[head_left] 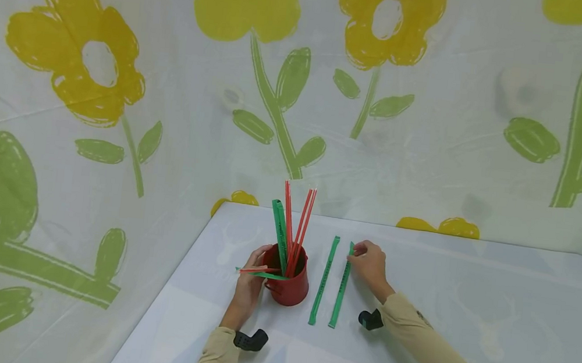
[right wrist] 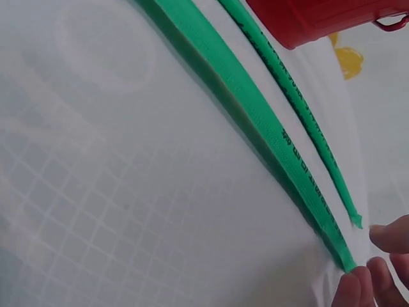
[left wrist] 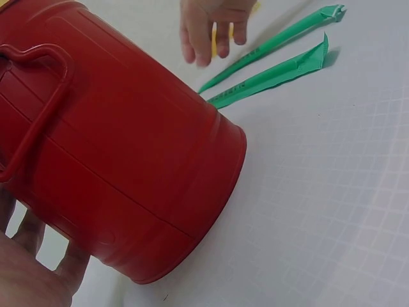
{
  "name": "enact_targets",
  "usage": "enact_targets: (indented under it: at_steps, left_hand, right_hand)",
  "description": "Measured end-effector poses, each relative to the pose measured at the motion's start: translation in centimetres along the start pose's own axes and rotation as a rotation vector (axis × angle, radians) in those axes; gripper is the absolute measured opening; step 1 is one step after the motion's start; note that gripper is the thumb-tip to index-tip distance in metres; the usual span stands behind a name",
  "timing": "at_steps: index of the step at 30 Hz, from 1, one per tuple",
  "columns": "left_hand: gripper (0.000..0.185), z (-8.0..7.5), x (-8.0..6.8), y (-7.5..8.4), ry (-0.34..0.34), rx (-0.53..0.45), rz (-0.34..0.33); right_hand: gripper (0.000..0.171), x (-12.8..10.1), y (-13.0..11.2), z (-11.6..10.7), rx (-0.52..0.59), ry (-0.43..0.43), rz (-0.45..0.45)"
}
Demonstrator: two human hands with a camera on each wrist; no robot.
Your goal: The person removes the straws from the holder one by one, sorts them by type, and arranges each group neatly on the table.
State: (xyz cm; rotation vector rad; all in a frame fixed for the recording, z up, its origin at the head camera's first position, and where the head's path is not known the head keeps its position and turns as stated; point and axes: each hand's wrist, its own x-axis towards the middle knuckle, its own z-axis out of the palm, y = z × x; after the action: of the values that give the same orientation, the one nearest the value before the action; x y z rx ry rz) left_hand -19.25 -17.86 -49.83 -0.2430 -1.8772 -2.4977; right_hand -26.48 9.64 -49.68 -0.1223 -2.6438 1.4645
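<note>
- The right hand [head_left: 369, 265] pinches the far tip of a flat green paper-wrapped straw [head_left: 340, 294] between curled fingertips [right wrist: 358, 284]; the grip is narrow, closed on that thin end, and the straw runs from it back toward the person, lying on the table.
- Just left of that grip lies a second green wrapped straw [head_left: 324, 281], parallel and close but apart — two on the table in all, both matte, creased and printed with small dark lettering.
- The left hand [head_left: 249, 285] curls round the side of a glossy red metal cup [head_left: 289, 283] with ribbed bands and a looped handle [left wrist: 38, 96]; it also holds a red and a green straw crosswise.
- Upright in the cup stand thin red straws and green wrapped ones — the exact count is unclear.
- Under both hands, a smooth white table [head_left: 467, 315]; behind it, a cloth backdrop [head_left: 431, 148] printed with yellow flowers.
</note>
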Motion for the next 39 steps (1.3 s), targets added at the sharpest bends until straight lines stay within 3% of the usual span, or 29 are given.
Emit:
enact_targets:
  at_steps: [16,27,39]
  left_hand:
    - [0.047,0.4,-0.1,-0.1,0.007,0.012,0.002]
    - [0.050,0.4,-0.3,0.2,0.011,0.009,0.005]
    - [0.049,0.4,-0.2,0.0,0.017,0.020,0.011]
  right_hand:
    - [0.022,-1.3,-2.4,-1.6,0.043,-0.031,-0.032]
    - [0.020,-2.5,-4.5,-3.3,0.097,-0.081,-0.104]
    - [0.017,-4.3,-6.7,-3.4,0.125,-0.110,-0.237]
